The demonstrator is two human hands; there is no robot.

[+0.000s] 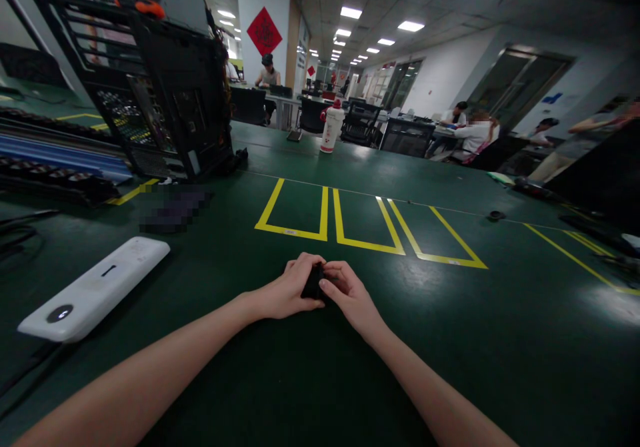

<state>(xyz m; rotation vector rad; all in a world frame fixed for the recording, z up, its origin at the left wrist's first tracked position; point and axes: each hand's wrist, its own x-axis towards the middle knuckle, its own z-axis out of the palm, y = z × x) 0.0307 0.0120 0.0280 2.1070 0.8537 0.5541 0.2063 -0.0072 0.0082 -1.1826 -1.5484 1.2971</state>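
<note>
Both my hands meet over the dark green tabletop, around a small black object. My left hand wraps over its left side, with the thumb low along the near edge. On the right, my right hand has its fingers curled and its thumb against the object. Most of the object is covered by my fingers, so its kind cannot be made out. Just beyond the hands, yellow tape outlines mark the table.
At left lie a white oblong device with a cable and a blurred dark item. An open black computer case stands behind. A white bottle stands at the far edge; a small black ring lies right. People sit beyond.
</note>
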